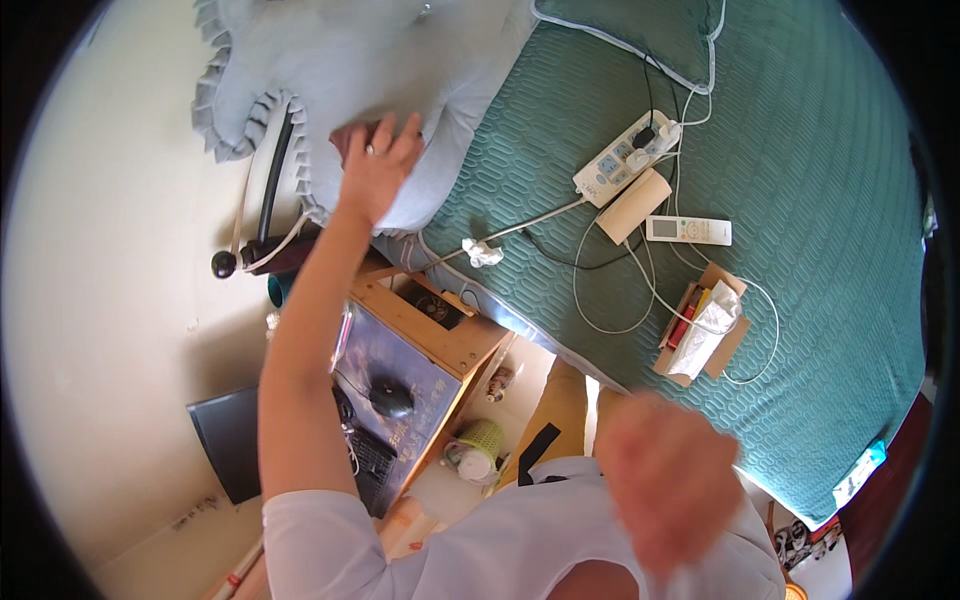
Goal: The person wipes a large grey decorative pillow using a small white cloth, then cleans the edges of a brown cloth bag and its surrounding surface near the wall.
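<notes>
Head view. Left hand [382, 170]: palm down over a dark maroon, cloth-like piece [346, 142] lying on a soft grey cushion with a ruffled edge [350, 65]. Fingers spread, a ring on one; the piece shows beside and beneath them. Contact looks likely; a grip cannot be confirmed. The flat, splayed pose would suit pressing or covering better than pinching. Right hand [672, 482]: raised close to the camera, blurred; cannot tell whether its fingers are curled or hold anything.

On the green quilted bed cover [830, 190]: a long white power strip [606, 172] with plugs seated, presumably laid there so the cords reach. Just beside it, a tan, cardboard-like piece [634, 206] and a white remote control [690, 230]. Nearer the person, an open brown cardboard box [733, 350] holds a white soft packet [702, 335], apparently kept together by its walls. Wood-framed bench [425, 372], left: black mouse [392, 399] near a black keyboard [374, 462], seemingly grouped for use.
</notes>
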Motion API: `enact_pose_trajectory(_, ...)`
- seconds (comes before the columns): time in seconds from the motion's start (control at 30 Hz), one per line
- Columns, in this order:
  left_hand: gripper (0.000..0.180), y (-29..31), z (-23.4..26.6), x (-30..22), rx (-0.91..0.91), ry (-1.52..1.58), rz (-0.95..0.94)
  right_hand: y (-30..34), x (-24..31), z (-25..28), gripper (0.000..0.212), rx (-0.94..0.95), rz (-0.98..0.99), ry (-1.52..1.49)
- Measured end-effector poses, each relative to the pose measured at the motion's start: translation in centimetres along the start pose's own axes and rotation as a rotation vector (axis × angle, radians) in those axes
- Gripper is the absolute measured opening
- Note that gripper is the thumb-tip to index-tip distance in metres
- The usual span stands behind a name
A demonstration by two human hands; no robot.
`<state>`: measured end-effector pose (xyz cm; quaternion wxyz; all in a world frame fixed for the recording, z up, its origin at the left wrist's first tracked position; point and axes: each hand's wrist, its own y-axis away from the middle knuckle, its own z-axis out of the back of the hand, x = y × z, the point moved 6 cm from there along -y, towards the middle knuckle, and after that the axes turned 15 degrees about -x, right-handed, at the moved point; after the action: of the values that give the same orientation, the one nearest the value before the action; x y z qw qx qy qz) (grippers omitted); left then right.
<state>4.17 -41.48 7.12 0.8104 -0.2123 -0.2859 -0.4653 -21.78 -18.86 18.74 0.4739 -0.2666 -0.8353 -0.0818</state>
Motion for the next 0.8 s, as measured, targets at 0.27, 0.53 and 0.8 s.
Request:
enact_pose_trajectory(0.27, 0.039, -3.6, -6.5, 11.1, 0.218, -0.064, -0.157, -0.9, -27.2, 9.8, 0.017, 0.1, -0.276, 0.694)
enact_pose_trajectory(0.53, 0.035, -1.4, -10.9, 12.2, -0.098, 0.073, -0.165, 2.4, -38.2, 5.4, 0.028, 0.576, -0.014, 0.777)
enact_pose_trajectory(0.8, 0.024, -2.0, -10.1, 12.1, -0.32, 0.125, -0.231, 2.2, -44.6, 1.9, 0.025, 1.131, 0.044, 0.914)
